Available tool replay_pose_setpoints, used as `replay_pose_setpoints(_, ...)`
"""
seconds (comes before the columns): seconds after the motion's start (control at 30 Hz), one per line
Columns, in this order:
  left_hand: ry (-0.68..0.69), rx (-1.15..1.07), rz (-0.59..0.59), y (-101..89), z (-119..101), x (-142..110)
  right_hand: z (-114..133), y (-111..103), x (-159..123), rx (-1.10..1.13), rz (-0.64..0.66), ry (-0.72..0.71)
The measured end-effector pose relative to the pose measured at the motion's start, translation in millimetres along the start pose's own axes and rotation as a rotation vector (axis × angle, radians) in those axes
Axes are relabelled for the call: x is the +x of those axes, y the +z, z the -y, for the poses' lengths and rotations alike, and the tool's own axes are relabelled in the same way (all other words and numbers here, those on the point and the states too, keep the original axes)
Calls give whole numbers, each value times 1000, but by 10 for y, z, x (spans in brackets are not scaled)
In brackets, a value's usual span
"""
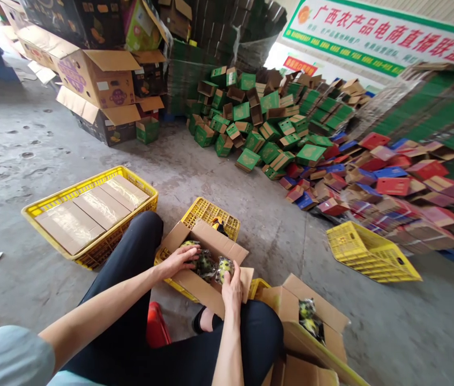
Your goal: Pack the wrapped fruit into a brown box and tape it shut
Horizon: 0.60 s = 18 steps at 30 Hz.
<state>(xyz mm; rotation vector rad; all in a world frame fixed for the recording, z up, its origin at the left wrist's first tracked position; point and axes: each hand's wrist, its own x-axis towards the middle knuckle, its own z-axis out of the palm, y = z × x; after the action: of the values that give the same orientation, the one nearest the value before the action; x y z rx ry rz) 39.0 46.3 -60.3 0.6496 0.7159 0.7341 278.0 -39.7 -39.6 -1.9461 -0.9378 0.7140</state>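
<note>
An open cardboard box (pixel 198 287) stands in front of me on a yellow crate, its flaps spread. Inside lie green fruits in clear plastic bags (pixel 206 264). My left hand (pixel 178 261) reaches over the box's left side, fingers stretched out and resting against the bagged fruit there. At the right end of the box, my right hand (pixel 231 284) has its thumb and fingers around a bagged green fruit (pixel 225 268). The undersides of both hands' fingers are partly hidden.
Left, a yellow crate (pixel 152 197) holds three taped cartons (pixel 100 206). Right of my knee, another open box (pixel 283 305) contains bagged fruit (pixel 309 319). A red stool (pixel 157 326) is below me. Beyond are a yellow crate (pixel 367 252) and heaped green boxes (pixel 248 160).
</note>
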Motion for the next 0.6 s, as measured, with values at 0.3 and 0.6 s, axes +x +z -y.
replay_pose_setpoints(0.3, -14, 6, 18, 2, -21, -7, 10, 306, -15, -753, 30, 13)
replay_pose_setpoints(0.6, -30, 16, 20, -7, -35, -13, 8, 388, 102, -719, 248, -7)
